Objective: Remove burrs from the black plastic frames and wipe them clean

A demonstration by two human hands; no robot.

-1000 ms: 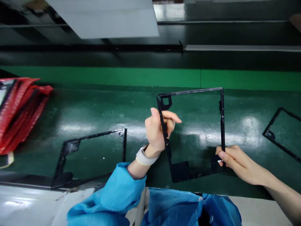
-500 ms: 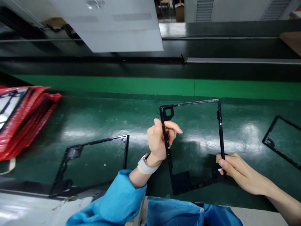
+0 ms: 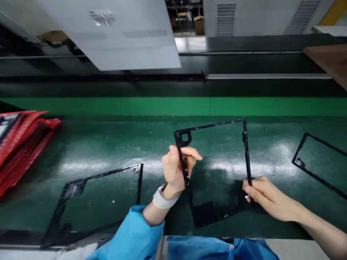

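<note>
A thin black rectangular frame, with a small cut-out tab in its upper left corner and wider plates along the near edge, is held tilted above the green bench. My left hand, with a watch on a pale strap at the wrist, is closed around the frame's left bar, its index finger reaching across into the opening. Pinched between thumb and fingers of my right hand is the lower part of the right bar. A small white bit shows by the right thumb; what it is I cannot make out.
On the left of the green bench lies a similar black frame. Another frame lies at the right, cut off by the picture edge. Red packaging bags are stacked far left. A white panel hangs over the bench's far side.
The view has shifted, so the scene sits slightly lower and further left. Both hands keep the same hold on the frame.
</note>
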